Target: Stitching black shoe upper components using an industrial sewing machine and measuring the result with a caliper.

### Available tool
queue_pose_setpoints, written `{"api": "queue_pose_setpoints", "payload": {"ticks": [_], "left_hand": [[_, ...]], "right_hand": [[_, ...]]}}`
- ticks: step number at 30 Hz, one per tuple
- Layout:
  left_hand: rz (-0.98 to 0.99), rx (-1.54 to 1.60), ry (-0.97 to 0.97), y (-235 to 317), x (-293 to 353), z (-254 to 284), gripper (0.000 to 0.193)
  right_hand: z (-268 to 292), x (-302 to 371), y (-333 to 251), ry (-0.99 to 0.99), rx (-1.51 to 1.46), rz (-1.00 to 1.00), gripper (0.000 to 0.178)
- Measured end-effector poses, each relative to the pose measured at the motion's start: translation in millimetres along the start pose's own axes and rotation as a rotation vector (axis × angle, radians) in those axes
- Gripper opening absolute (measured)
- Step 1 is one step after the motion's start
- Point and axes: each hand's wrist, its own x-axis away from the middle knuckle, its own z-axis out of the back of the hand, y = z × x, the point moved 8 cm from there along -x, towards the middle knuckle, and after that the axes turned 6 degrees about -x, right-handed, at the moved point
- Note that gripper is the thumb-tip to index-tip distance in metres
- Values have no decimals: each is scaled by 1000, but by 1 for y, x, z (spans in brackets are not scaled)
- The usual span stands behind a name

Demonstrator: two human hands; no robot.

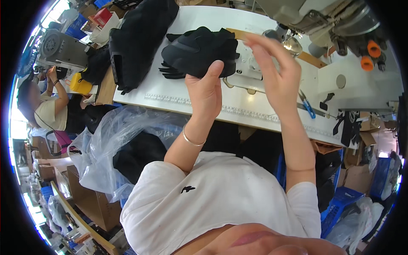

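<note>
My left hand [206, 89] grips a bundle of black fabric pieces [195, 53] from the near side. Its thumb lies on top; the other fingers are hidden beneath. The bundle is held over the white sewing table [182, 93], and several narrow black strips or edges stick out at its left. To the right, my right hand [276, 70] is raised with its fingers extended toward the bundle's right end and appears to hold nothing. The sewing machine [327, 25] stands just beyond that hand, with its metal plate underneath.
A large black fabric piece [140, 42] covers the table's left end. Blue-handled thread snips [308, 108] lie at the right, near a printed ruler strip [170, 98] along the front edge. Clear plastic [106, 148] hangs in front. Another person [55, 102] works at far left.
</note>
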Motion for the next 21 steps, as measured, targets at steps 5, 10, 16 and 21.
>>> {"api": "queue_pose_setpoints", "payload": {"ticks": [5, 10, 16, 21], "left_hand": [[57, -33, 53, -4, 17, 5, 42], [-50, -267, 42, 7, 27, 17, 28], [61, -226, 88, 3, 37, 23, 27], [158, -242, 46, 10, 40, 12, 27]], "right_hand": [[-32, -14, 6, -108, -8, -126, 20], [-36, -3, 0, -29, 86, 9, 17], [-34, 14, -3, 49, 282, 63, 20], [-36, 21, -23, 35, 436, 194, 26]]}}
